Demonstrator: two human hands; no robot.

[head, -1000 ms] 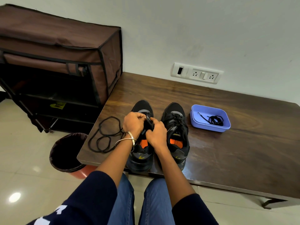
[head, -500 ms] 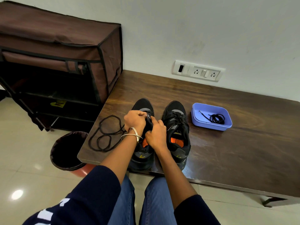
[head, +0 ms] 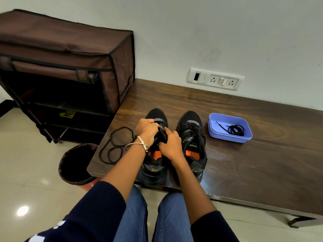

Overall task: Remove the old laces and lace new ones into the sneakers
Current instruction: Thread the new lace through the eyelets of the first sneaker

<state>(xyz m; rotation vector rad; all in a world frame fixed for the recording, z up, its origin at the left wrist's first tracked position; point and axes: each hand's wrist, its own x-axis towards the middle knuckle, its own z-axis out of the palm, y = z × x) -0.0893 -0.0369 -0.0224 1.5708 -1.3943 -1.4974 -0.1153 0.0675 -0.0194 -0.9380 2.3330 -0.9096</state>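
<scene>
Two black sneakers with orange insoles stand side by side near the table's front edge. Both my hands are on the left sneaker (head: 153, 168). My left hand (head: 146, 130) curls over its upper by the eyelets, and my right hand (head: 170, 144) grips its tongue area. The right sneaker (head: 192, 137) stands untouched with a black lace in it. A loose black lace (head: 113, 145) lies in loops on the table to the left of the sneakers. A coiled black lace (head: 235, 130) sits in a lilac tray (head: 213, 130) to the right.
The dark wooden table (head: 244, 172) stands against a white wall with a socket panel (head: 215, 79). A brown fabric shoe rack (head: 66, 70) stands to the left on the floor. A dark bin (head: 76, 165) stands below the table's left corner.
Both hands stay on the left sneaker; the fingers have shifted slightly over its upper. The view has tilted a little.
</scene>
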